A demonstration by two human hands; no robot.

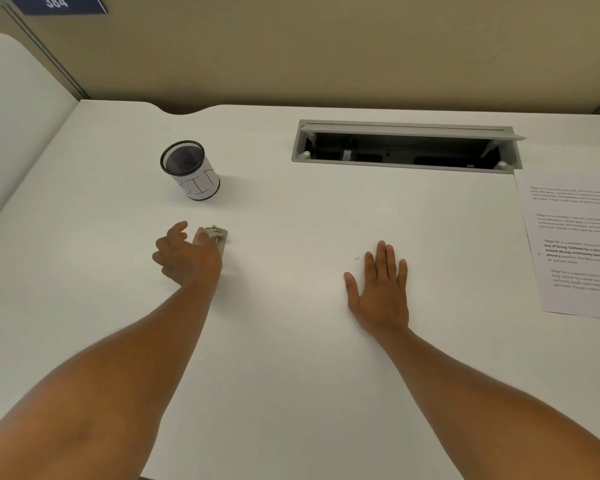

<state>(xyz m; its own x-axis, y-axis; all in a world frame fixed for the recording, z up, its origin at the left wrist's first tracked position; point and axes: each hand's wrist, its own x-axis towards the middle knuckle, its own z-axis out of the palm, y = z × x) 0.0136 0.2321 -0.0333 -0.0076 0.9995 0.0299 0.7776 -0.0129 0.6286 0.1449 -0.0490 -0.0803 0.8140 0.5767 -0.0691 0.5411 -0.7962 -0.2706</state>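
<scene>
A small grey metal tool (pixel 219 236) lies flat on the white desk (pixel 291 358), just in front of a black mesh cup. My left hand (pixel 184 252) hovers over the tool's near left end with its fingers loosely curled and spread. The thumb tip touches the tool, and no finger closes round it. My right hand (pixel 380 289) lies flat on the desk, palm down with straight fingers, and holds nothing. A tiny white scrap (pixel 356 258) sits just left of its fingertips.
The black mesh cup (pixel 191 171), wrapped in a paper label reading "BIN", stands behind the tool. An open grey cable hatch (pixel 406 147) is set into the desk at the back right. A printed sheet (pixel 579 247) lies at the right edge. Beige partition walls surround the desk.
</scene>
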